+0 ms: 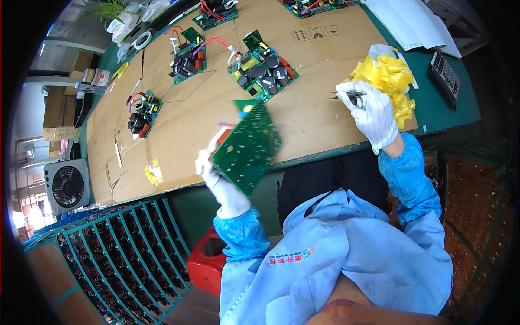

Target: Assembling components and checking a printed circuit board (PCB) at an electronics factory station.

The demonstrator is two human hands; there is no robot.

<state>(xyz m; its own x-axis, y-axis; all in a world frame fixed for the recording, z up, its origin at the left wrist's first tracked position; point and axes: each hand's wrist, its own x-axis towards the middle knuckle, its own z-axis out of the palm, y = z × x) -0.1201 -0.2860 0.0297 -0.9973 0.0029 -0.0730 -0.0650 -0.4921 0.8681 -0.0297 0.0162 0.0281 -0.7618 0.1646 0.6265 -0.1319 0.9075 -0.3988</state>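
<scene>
My left hand (219, 181), in a white glove, is closed on the edge of a green circuit board (246, 149). The board is tilted up off the table, its solder side showing and slightly blurred; the parts on its other face are mostly hidden. My right hand (374, 111), in a striped white glove, pinches dark, thin tweezers (334, 95) whose tips point left. Close beside that hand lies a heap of yellow tape pieces (387, 73). A populated circuit board (264, 73) with black capacitors and red wires lies just beyond the held board.
Cardboard (319, 59) covers the table. More boards (189, 59) (143, 115) lie at the left and far side. A calculator (445, 78) and papers (414, 24) are at the right. Below left stand a fan (67, 184), a red stool (203, 265) and a teal rack (119, 254) of boards.
</scene>
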